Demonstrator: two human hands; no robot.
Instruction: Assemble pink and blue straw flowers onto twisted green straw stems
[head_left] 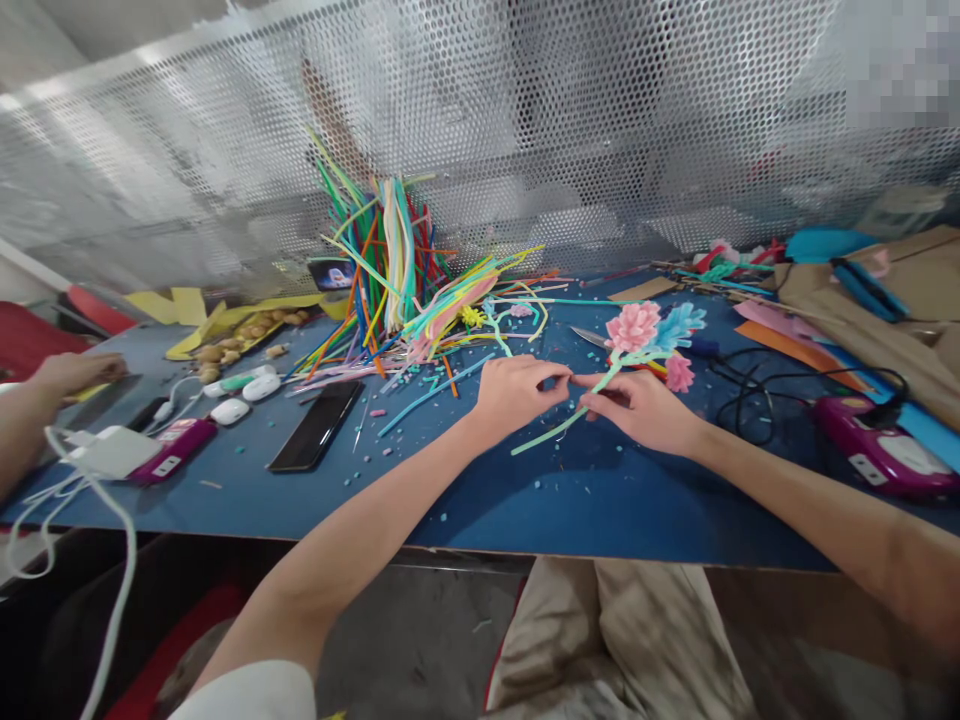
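Note:
My right hand point(641, 410) pinches the pale green stem of a small bunch of pipe cleaner flowers point(634, 328) between thumb and fingers. Pink and blue blooms rise above that hand, and the stem's free end slants down to the left over the table. Just left of the stem is my left hand point(521, 392), its thumb and forefinger closed in a pinch close to the right fingertips. Whatever lies in that pinch is too small or hidden to name. Behind the left hand, a thin pale green pipe cleaner point(504, 338) runs up toward small yellow and lilac pieces.
A large heap of coloured pipe cleaners point(397, 260) stands against the perforated metal screen point(600, 130). A black phone point(316, 428), purple power strips point(885, 445), cables and scissors point(591, 337) lie about. Blue snippets dot the blue table point(480, 510). Another person's hand point(82, 372) rests far left.

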